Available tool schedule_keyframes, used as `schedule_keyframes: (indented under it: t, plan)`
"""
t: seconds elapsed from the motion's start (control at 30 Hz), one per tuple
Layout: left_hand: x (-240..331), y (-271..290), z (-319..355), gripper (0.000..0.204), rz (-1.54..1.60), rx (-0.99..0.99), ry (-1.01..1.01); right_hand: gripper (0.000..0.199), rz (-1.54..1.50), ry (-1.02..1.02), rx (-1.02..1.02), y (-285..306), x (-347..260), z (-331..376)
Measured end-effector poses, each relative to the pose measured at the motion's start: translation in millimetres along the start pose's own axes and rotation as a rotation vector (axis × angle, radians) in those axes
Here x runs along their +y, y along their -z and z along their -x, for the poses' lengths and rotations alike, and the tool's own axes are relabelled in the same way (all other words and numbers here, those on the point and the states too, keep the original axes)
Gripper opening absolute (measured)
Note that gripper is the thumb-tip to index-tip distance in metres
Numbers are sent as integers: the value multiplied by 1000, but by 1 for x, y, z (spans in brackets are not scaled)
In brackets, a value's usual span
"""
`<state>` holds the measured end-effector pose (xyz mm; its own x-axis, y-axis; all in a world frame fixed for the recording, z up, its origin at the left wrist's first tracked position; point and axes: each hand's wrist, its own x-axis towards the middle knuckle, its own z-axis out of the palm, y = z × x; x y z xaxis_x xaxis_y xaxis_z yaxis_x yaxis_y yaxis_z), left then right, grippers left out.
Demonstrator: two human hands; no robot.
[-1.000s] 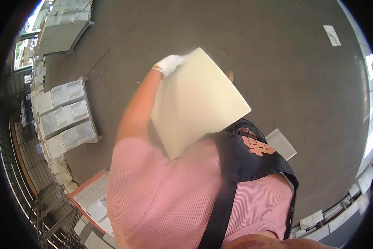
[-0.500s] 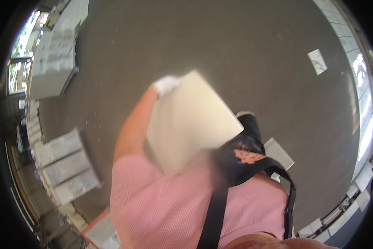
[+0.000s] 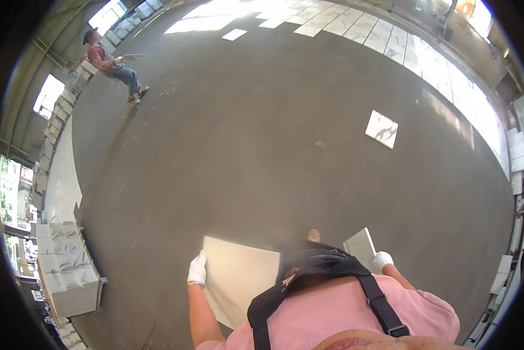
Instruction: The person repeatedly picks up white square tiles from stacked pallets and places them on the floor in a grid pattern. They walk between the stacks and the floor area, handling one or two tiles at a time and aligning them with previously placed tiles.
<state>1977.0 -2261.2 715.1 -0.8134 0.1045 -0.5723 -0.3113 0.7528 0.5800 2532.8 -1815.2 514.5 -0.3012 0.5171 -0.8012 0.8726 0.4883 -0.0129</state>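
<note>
My left hand (image 3: 198, 268), in a white glove, grips the left edge of a large square cream-coloured tile (image 3: 238, 277) held beside my body. Its thumb lies on the face; the fingers behind are partly hidden. On the other side, my right hand (image 3: 382, 262), also gloved in white, is closed on the edge of a second pale tile (image 3: 361, 247). That tile is tilted and seen at a slant, and my fingers there are partly hidden.
A white marble-patterned tile (image 3: 382, 129) lies alone on the grey floor (image 3: 233, 146). Rows of marble-patterned tiles (image 3: 355, 26) run along the far right. Stacked pale tiles (image 3: 69, 274) stand at the left. At the far left a person (image 3: 115, 64) carries a flat slab.
My view has swung up and turned, bringing the far floor and another person into sight. The left-hand tile now sits lower in view; the right-hand tile and glove show more clearly.
</note>
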Motion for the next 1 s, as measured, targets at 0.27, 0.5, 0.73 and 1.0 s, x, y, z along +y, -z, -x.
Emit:
schedule_keyframes:
  t: [0.27, 0.5, 0.73, 1.0]
  plan:
    - [176, -23, -203, 65, 7, -25, -109, 30, -164, 14, 230, 252, -137, -119]
    - [352, -10, -402, 66, 59, -196, -129, 31, -474, -175, 328, 360, -233, -206]
    - [480, -12, -574, 65, -66, -154, -173, 35, -393, -241, 46, 442, -305, -305]
    - [646, -10, -674, 71, 78, 27, -87, 37, -75, -35, -136, 623, -382, -488]
